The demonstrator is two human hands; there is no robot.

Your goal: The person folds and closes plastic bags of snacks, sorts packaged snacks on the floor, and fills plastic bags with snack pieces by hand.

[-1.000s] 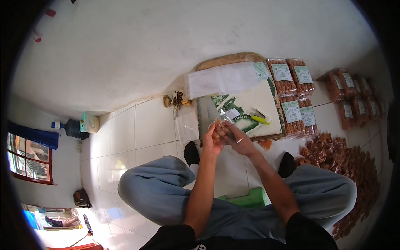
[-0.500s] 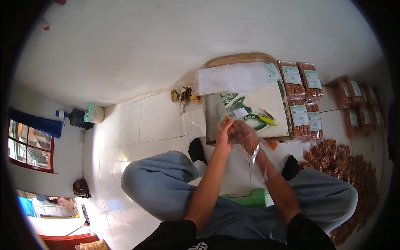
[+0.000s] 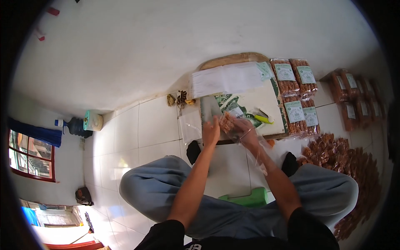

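Observation:
My right hand (image 3: 248,132) is inside a clear plastic bag (image 3: 257,152), whose loose end hangs back along the forearm. Its fingers are closed on a small bundle of brown snacks (image 3: 227,121); the plastic partly blurs them. Just left of the bundle, my left hand (image 3: 211,132) is held with its fingers stretched out and nothing in it. Both hands are over the near edge of a low board (image 3: 266,98) with a green and white printed surface. A yellow-green cutter (image 3: 264,118) lies on the board, right of my hands, beside a small pale label (image 3: 236,111).
White sheets (image 3: 227,79) lie along the board's far side. Labelled snack packs (image 3: 295,111) stand at its right, more packs (image 3: 354,89) further right. A heap of small brown packets (image 3: 337,166) covers the floor near my right knee. A green stool (image 3: 250,198) sits between my legs.
My left hand has come away from the bag and moved left and slightly down. The brown bundle now shows in my right hand. The view has shifted slightly.

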